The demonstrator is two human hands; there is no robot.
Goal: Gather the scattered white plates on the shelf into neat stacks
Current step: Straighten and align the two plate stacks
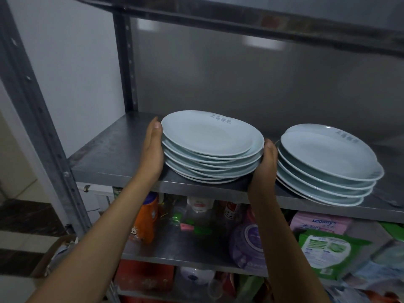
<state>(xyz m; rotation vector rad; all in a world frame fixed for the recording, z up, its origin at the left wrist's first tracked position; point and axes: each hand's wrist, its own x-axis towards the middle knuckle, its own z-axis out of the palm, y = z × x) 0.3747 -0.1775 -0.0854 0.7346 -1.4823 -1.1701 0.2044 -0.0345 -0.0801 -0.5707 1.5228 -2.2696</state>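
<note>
**Two hands press a plate stack from both sides**

Steel shelving fills the view, its grey metal shelf (113,154) carrying two piles of white plates. Toward the left stands the taller stack (209,149), its plates slightly offset from one another so the rims step outward unevenly; the top plate bears faint blue lettering near its far rim. To the right, just beside it, sits the second stack (328,167), also loosely aligned, with its lower plates jutting toward the shelf's front edge.

Flat against the left side of the taller stack lies the left hand (153,149), fingers straight and extended, palm touching the rims. On the opposite side the right hand (265,169) does the same, palm pressed to the rims and set in the gap between the two stacks. Both hands are flat, not curled around anything; the stack is squeezed between them while resting on the shelf.

Below, a lower shelf holds an orange bottle (146,217), a green packet (328,252) and a pink pack (317,221).
</note>
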